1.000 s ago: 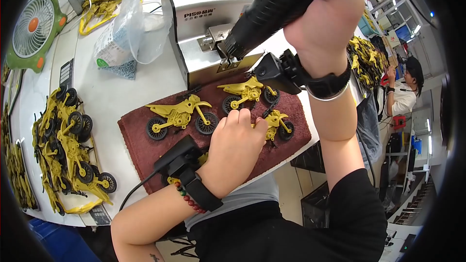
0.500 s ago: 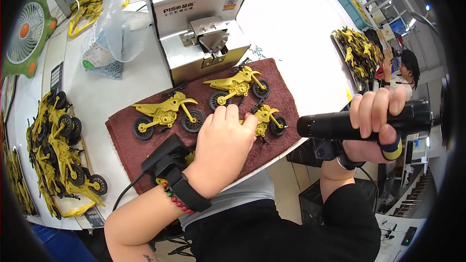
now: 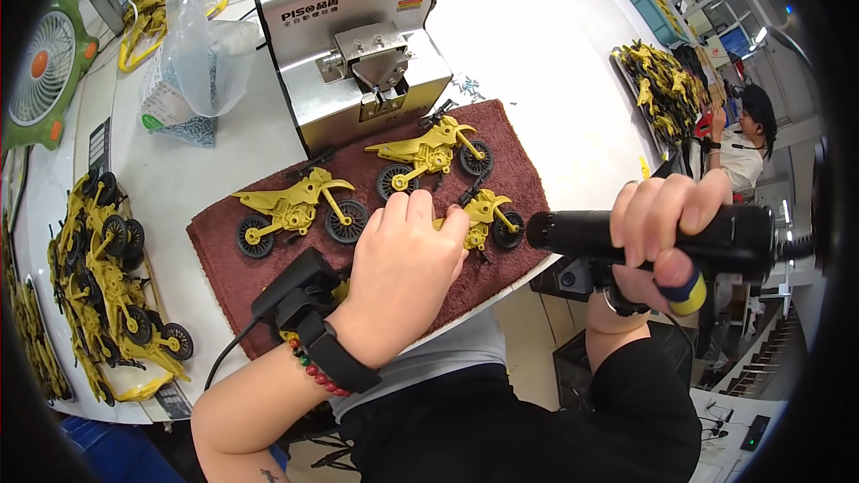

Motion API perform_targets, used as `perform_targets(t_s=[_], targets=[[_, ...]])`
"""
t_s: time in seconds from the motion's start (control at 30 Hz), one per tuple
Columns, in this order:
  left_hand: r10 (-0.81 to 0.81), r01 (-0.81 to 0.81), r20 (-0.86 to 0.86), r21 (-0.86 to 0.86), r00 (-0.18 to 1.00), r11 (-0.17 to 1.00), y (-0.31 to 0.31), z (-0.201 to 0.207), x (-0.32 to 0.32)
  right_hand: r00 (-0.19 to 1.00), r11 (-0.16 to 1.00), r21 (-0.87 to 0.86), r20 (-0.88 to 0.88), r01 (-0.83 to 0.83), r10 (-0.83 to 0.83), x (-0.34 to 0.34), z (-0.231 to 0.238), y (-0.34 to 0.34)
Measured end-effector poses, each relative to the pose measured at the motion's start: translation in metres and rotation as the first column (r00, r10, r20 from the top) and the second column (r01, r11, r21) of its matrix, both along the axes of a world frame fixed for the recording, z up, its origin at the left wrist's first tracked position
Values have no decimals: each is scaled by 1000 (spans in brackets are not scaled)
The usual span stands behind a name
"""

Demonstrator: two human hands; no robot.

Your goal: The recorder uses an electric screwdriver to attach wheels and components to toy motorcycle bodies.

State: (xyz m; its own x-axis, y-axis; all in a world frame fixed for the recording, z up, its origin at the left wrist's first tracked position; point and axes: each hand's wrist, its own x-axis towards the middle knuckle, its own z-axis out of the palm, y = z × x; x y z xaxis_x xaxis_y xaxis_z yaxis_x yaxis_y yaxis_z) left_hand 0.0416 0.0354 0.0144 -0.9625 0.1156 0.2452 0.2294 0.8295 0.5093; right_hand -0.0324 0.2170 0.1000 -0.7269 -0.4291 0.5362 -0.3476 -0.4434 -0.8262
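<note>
My left hand [image 3: 403,277] is closed, fingers bent down onto a yellow toy motorcycle [image 3: 486,215] that lies on its side on a brown towel [image 3: 215,259]. The hand hides the rear of that toy. My right hand [image 3: 667,215] is wrapped round a black electric screwdriver [image 3: 738,240], held level with its nose beside the toy's front wheel. Whether the bit touches the toy I cannot tell. Two more toy motorcycles lie on the towel, one farther back [image 3: 429,152] and one at left [image 3: 291,201]. Another yellow part [image 3: 340,290] shows partly under my left wrist.
Behind the towel stands a metal screw feeder [image 3: 358,31], with loose screws [image 3: 468,87] beside it. Toy motorcycles are piled at left [image 3: 112,259] and far right [image 3: 658,80]. A bag of screws [image 3: 192,116] and a green fan [image 3: 45,72] stand at left. Another person [image 3: 747,139] sits at far right.
The screwdriver in my right hand has moved slightly left and its rear end has dropped. My left hand stays on the toy. The whole view has shifted a little.
</note>
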Motion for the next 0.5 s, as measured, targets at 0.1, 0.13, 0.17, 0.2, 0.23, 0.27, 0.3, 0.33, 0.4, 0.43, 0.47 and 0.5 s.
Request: perform_targets(t_s=[0.1, 0.13, 0.17, 0.2, 0.23, 0.27, 0.3, 0.33, 0.4, 0.43, 0.47, 0.5], targets=[[-21, 21, -3, 11, 1000, 1000, 0, 1, -1, 995, 992, 100, -56, -82, 88, -1, 5, 1], [-18, 18, -2, 11, 1000, 1000, -1, 0, -1, 990, 986, 123, -78, -108, 118, -3, 5, 2], [-24, 24, -5, 12, 1000, 1000, -1, 0, -1, 984, 980, 147, -100, -132, 148, -3, 5, 3], [-30, 30, -8, 13, 1000, 999, -1, -1, -2, 990, 990, 91, -86, -108, 115, -2, 3, 2], [-30, 30, -7, 14, 1000, 999, -1, -1, -3, 990, 990, 92, -84, -108, 116, -3, 3, 2], [-34, 34, -2, 13, 999, 999, -1, -1, -4, 995, 994, 70, -52, -80, 84, -5, 5, 3], [-32, 31, 8, 11, 999, 999, -1, -2, -3, 998, 997, 48, -15, -59, 60, -6, 5, 3], [-26, 26, 13, 10, 1000, 1000, -2, -3, -2, 999, 999, 8, 24, -39, 38, -7, 5, 1], [-21, 21, 21, -8, 1000, 1000, -1, -2, -3, 993, 993, -32, 37, -114, 115, -15, 9, 8], [-29, 29, 19, -9, 999, 1000, 1, 0, -3, 991, 990, -66, 42, -125, 128, -16, 13, 12], [-19, 20, 50, -33, 999, 999, 4, 2, -4, 987, 983, -89, 2, -162, 163, -20, 15, 21], [-6, 11, 78, -64, 997, 998, 5, 4, -4, 989, 982, -118, -35, -148, 144, -21, 17, 27]])
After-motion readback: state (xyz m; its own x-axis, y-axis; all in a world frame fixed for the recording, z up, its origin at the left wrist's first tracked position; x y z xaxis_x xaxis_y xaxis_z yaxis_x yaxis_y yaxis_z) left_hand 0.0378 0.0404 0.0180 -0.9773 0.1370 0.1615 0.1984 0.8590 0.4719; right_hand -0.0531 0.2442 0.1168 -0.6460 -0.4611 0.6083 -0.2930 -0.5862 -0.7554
